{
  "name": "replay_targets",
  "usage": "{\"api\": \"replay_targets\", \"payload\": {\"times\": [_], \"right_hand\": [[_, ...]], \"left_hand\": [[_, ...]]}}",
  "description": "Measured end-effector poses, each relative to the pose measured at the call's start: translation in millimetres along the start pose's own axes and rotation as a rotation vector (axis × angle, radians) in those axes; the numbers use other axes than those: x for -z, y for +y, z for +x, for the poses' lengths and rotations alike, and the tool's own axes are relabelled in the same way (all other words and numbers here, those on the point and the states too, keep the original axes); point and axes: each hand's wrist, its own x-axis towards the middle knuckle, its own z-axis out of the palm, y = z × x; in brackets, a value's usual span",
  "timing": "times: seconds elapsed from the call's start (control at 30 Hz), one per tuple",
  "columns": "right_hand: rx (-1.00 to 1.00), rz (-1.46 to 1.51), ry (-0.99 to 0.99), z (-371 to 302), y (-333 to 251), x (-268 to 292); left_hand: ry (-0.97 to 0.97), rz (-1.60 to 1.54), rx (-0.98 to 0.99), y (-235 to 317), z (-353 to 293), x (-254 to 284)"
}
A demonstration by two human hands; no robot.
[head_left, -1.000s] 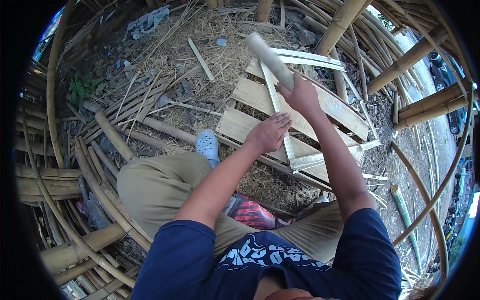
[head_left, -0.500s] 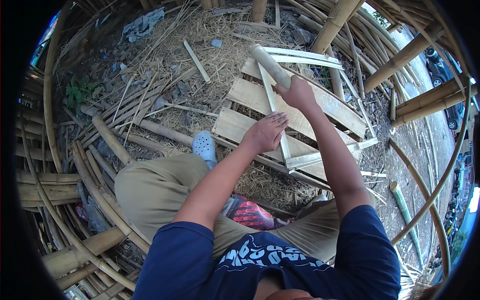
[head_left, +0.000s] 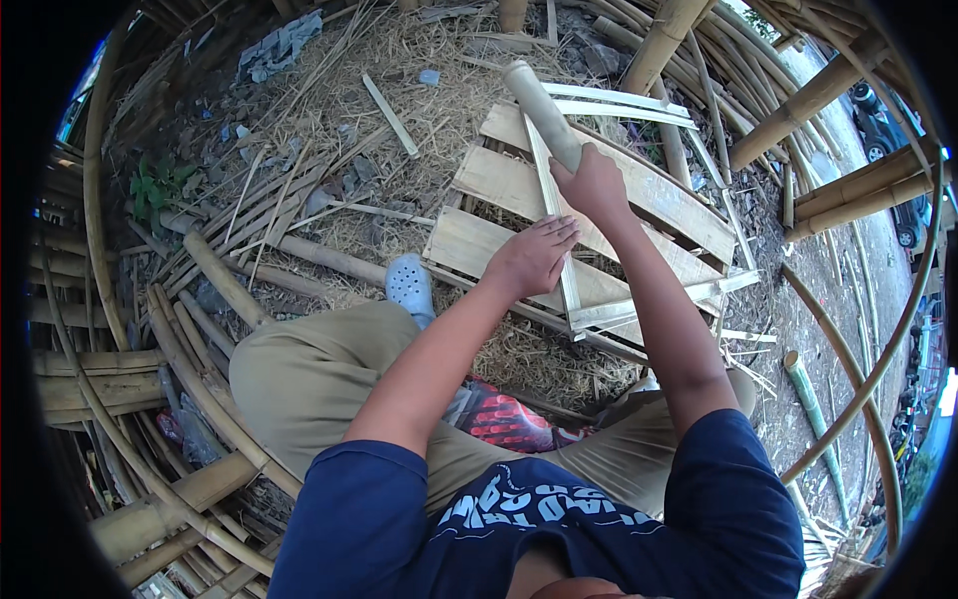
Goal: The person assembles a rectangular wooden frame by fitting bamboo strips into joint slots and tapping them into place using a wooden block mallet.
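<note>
Holds a thick, pale cylindrical stick (head_left: 542, 112), probably bamboo, in the right hand (head_left: 594, 187), above the far left part of a slatted wooden pallet (head_left: 499, 180), with fingers wrapped around the near end. Lays the left hand (head_left: 531, 260), with fingers pressed together, across a narrow pale strip (head_left: 542, 178) lying over the pallet's slats; cannot tell about any pinch from the hidden thumb. Expect the strip to be light, springy, likely to split lengthwise; best taken mid-length, away from sharp edges. Expect the stick to be stiff, heavier, best grasped around the near end. Wears a light-blue clog (head_left: 407, 285) just left of the pallet.
</note>
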Motion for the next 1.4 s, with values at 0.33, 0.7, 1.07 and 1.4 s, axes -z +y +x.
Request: {"api": "replay_targets", "payload": {"times": [0.33,0.7,1.07,1.4], "right_hand": [[-0.012,-0.121,-0.151,22,-6,30],[-0.118,-0.121,-0.051,8,15,8],[-0.109,0.021,-0.185,17,9,38],[-0.059,-0.045,-0.349,3,0,37]], "left_hand": [[0.017,-0.010,-0.005,1,5,-3],[0.046,-0.031,-0.029,0,10,-3],[0.031,-0.022,-0.027,2,6,-3],[-0.014,-0.018,-0.035,1,9,-3]]}}
